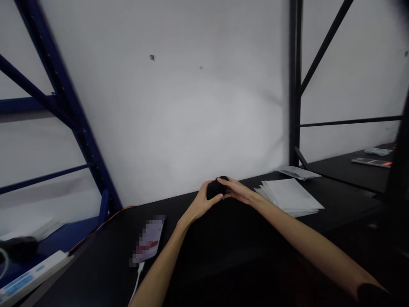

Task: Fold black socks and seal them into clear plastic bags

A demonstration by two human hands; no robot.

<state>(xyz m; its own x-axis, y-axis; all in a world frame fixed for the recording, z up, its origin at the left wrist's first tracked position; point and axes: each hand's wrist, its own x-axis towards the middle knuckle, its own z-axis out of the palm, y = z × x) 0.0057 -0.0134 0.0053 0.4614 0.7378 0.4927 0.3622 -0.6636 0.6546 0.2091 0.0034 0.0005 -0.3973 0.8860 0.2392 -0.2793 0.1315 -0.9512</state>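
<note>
Between my two hands is a small, dark, rounded object (216, 189), near the back edge of the black tabletop (204, 256). Its kind is too dark to make out. My left hand (205, 200) closes round its left and near side, the thumb lying along the front. From the right, my right hand (237, 190) grips it, with the thumb near its top and fingers below. Whether the object rests on the table or is raised above it, I cannot tell.
A phone (150, 238) on a white cable (138, 277) lies left of my left forearm. White sheets or envelopes (290, 194) are stacked at right, a clear packet (298, 172) behind them. A power strip (35, 277) stands lower left. Blue (68, 98) and black (294, 85) rack posts flank the wall.
</note>
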